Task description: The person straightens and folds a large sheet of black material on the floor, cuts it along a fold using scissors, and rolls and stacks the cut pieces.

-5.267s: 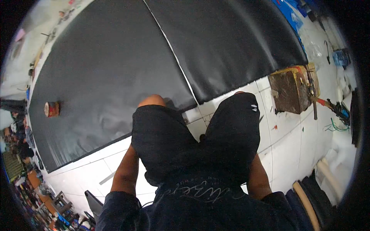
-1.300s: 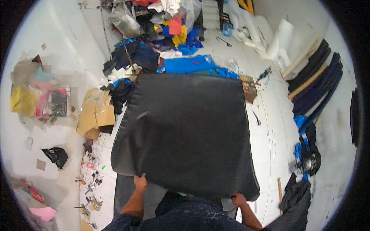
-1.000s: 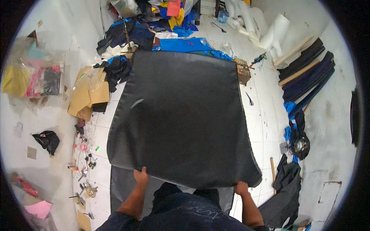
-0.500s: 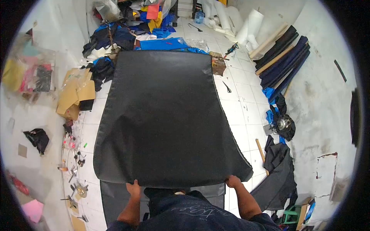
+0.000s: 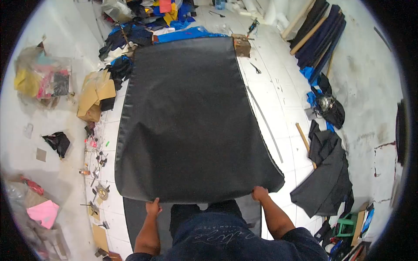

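A large sheet of black fabric [image 5: 187,117] stretches away from me over the white floor, its near edge lifted and slightly bowed. My left hand [image 5: 153,206] is closed on that near edge, left of my body, thumb on top. Farther right, my right hand [image 5: 260,193] pinches the same edge close to the sheet's right corner. Below the raised edge, another dark sheet [image 5: 143,222] lies flat on the floor under me. The fingers under the fabric are partly hidden on both hands.
Scissors [image 5: 256,68] and a long grey strip [image 5: 266,124] lie right of the sheet. A brown box [image 5: 241,45] touches its far right corner. Cardboard [image 5: 96,93] and small tools line the left wall. Fabric rolls [image 5: 320,39] and crumpled dark cloth [image 5: 326,174] lie along the right.
The view has tilted, so the room sits higher in the picture. Both hands still hold the sheet's near edge. The long grey strip now shows beside the sheet's right edge.
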Motion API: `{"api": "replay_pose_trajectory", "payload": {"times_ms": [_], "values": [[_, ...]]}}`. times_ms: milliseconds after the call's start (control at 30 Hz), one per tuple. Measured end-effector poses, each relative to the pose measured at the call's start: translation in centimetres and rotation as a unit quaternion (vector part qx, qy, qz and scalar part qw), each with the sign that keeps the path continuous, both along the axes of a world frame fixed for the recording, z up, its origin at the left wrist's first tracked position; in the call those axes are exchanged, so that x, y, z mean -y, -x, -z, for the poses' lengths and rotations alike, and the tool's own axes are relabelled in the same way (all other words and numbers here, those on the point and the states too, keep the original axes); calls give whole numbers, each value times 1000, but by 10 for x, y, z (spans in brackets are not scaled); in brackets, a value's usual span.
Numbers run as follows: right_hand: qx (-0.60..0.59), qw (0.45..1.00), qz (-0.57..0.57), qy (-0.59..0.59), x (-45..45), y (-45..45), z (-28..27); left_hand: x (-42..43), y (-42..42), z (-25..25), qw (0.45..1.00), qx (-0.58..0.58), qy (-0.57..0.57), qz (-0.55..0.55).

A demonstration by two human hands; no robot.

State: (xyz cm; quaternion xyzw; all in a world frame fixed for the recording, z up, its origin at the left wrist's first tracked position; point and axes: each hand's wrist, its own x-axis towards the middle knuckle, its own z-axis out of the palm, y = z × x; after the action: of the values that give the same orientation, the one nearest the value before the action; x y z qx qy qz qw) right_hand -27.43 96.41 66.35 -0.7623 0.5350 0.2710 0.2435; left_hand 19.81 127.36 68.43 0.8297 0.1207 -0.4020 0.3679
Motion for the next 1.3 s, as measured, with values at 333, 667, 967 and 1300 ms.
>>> {"api": "replay_pose_trajectory", "payload": {"times_ms": [333, 667, 967, 1300], "values": [[-42, 999, 18, 0, -2, -30, 81, -140, 61, -9, 930, -15, -88, 356], [41, 982, -67, -169, -174, -64, 122, -212, 85, -11, 892, -86, -98, 434], [116, 938, -140, -295, -376, -91, -101, -246, 93, -41, 670, -151, -59, 725], [174, 627, -45, -758, -442, 3, 59, -410, 60, 10, 843, -497, -109, 173]]}}
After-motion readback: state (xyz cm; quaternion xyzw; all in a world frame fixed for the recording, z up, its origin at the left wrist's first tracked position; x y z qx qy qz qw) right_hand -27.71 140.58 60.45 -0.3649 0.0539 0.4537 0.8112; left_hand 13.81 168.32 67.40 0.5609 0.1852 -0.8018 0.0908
